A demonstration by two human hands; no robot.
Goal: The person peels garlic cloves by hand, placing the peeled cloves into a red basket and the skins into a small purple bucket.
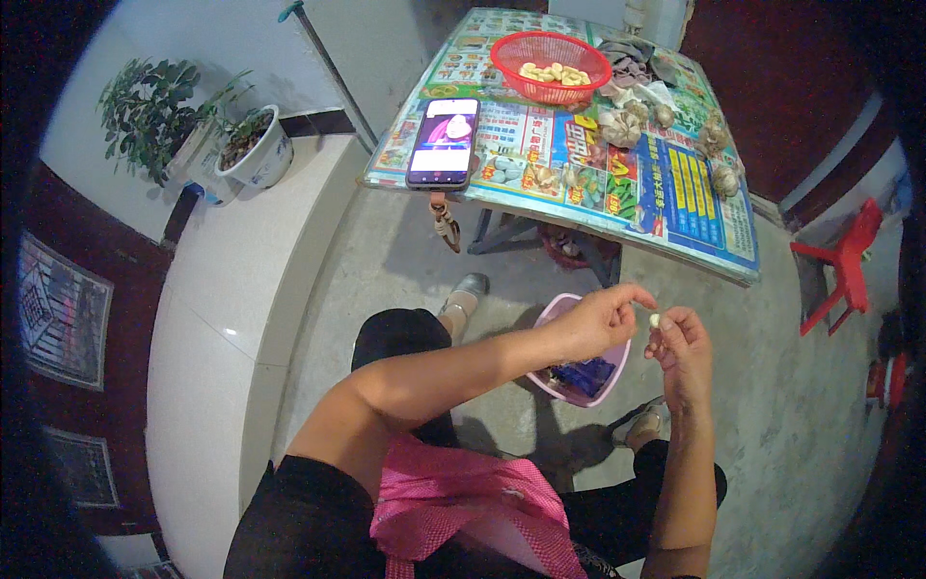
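Note:
Between the thumb and fingers of my right hand (678, 347) is a small pale garlic clove (655, 320). My left hand (611, 318) is just left of it, index finger stretched out close to the clove; its other fingers are curled, and whether they hold anything cannot be told. Both hands are over the right side of a pink plastic bin (621, 369) on the floor, which has dark blue wrapping inside. On the table (492, 199), a red plastic basket (552, 36) holds peeled cloves (553, 73). Garlic bulbs (621, 129) and loose skins lie to its right.
A smartphone (443, 145) with a lit screen lies at the table's near left edge, its strap (444, 226) hanging down. A crumpled cloth (631, 64) sits behind the bulbs. A red plastic stool (843, 264) is at right, potted plants (257, 152) on a ledge at left.

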